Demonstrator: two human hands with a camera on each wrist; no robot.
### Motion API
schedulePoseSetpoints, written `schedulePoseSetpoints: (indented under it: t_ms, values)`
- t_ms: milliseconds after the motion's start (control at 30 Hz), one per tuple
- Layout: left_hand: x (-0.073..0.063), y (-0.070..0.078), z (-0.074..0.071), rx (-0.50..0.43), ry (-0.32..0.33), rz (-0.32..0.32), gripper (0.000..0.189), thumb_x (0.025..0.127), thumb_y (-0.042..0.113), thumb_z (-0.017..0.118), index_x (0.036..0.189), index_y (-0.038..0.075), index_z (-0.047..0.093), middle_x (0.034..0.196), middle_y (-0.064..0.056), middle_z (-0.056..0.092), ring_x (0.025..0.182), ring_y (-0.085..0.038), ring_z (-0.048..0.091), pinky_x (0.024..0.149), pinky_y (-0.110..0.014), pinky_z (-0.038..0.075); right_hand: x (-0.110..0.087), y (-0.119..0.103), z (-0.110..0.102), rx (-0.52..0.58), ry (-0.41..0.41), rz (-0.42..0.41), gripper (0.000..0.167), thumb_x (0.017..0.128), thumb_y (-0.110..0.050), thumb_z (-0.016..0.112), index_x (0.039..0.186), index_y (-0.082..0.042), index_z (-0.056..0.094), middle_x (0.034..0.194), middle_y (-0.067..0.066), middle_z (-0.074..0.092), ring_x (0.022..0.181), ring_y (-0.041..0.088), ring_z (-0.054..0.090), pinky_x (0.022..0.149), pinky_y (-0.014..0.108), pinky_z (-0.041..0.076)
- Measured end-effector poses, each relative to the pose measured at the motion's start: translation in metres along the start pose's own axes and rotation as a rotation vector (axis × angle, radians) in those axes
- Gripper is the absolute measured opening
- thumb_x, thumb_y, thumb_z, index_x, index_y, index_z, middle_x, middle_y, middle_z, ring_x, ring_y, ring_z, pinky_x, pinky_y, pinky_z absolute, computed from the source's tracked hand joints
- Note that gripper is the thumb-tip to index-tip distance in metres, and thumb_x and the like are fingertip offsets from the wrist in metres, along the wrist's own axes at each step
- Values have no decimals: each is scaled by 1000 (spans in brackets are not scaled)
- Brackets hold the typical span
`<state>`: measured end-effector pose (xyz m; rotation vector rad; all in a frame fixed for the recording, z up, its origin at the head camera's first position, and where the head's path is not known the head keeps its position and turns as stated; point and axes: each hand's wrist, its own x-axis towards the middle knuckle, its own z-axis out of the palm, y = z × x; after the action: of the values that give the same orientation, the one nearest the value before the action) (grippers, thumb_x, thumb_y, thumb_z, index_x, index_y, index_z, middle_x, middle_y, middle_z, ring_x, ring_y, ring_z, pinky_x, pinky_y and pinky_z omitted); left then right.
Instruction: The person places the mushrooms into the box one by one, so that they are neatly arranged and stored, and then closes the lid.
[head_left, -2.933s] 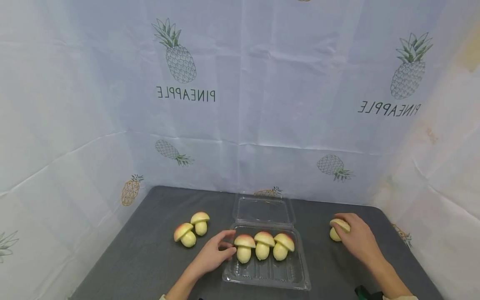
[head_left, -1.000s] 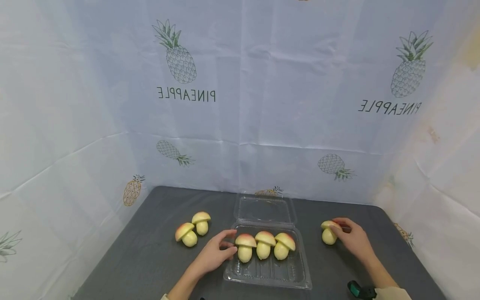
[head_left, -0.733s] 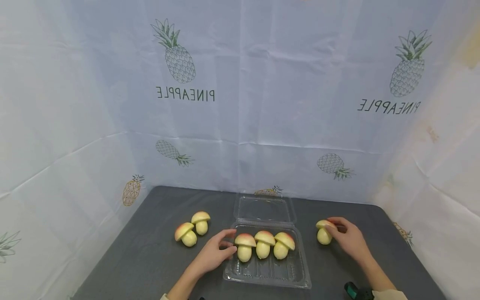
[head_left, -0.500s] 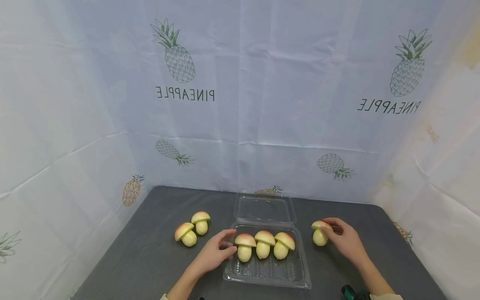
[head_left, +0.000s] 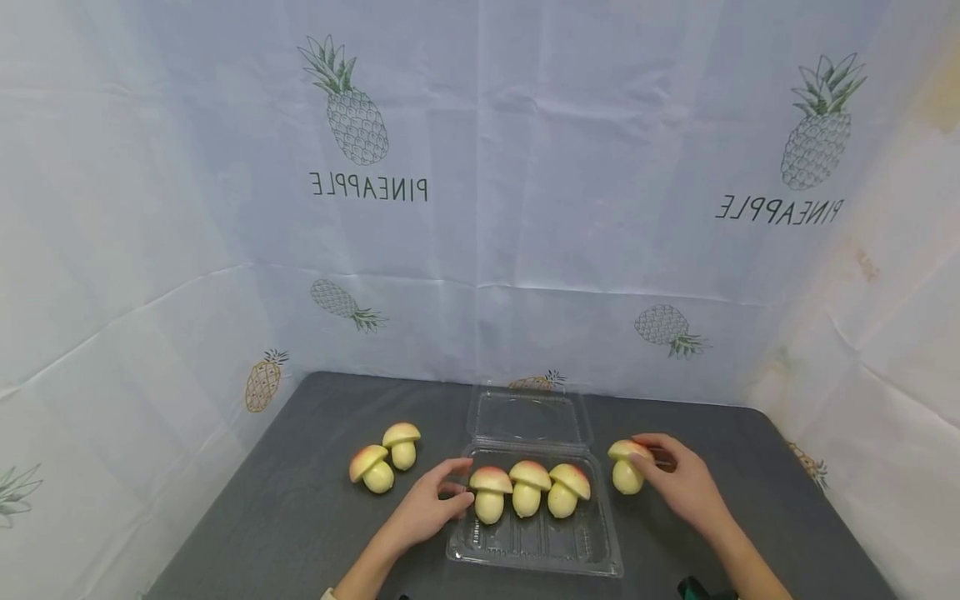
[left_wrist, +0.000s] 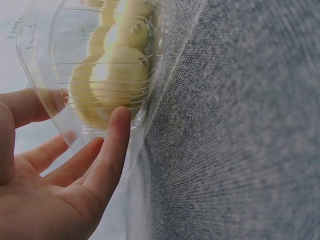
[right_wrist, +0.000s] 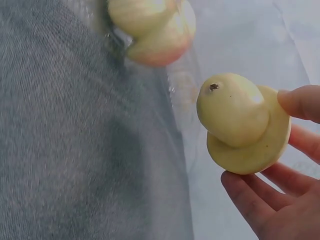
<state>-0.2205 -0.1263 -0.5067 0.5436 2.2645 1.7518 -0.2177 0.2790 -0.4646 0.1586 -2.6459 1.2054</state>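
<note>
A toy mushroom [head_left: 627,477], pale yellow with a reddish cap, is held by my right hand [head_left: 686,483] just right of the clear plastic container [head_left: 536,560]. In the right wrist view, thumb and fingers grip the cap of this toy mushroom [right_wrist: 235,112], stem end outward. Three similar mushrooms [head_left: 527,492] lie in a row inside the open container. At its left rim is my left hand [head_left: 423,507], thumb and fingers spread around the edge. The left wrist view has fingers [left_wrist: 112,145] against the clear wall beside the mushrooms [left_wrist: 120,75].
Two more toy mushrooms [head_left: 372,469] lie on the dark table [head_left: 300,533], left of the container. The container's lid [head_left: 528,417] is folded back toward the pineapple-print curtain [head_left: 480,208]. Curtains surround the back and sides.
My right hand has carried the toy mushroom leftward from the table's right side to near the container. The left hand stays at the container's rim.
</note>
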Motion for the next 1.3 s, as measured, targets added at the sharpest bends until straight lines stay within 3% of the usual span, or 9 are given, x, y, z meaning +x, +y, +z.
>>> schedulePoseSetpoints:
  t_ms: [333,800,1300]
  values:
    - [0,0,-1,-20,-3,-5,56,100,16,66,150,0,45,143,-25,49,110,-29,64,75,-36,60,-11,-22,3,77,-18,-44,36,99,-30,70,128,-10,67,122,8,67,106,12,65,84,25,57]
    - [0,1,-1,-19,-5,-4,56,101,16,65,150,0,45,143,-24,49,110,-28,64,75,-35,59,-27,-37,20,153,-60,-113,28,98,-24,71,125,-15,69,120,0,67,104,7,64,82,27,58]
    - [1,1,0,-15,-3,-9,56,100,16,66,150,1,45,143,-24,49,106,-26,64,72,-34,59,-46,-46,37,182,-85,-71,26,92,-26,77,118,-21,71,113,-5,67,101,9,65,82,29,58]
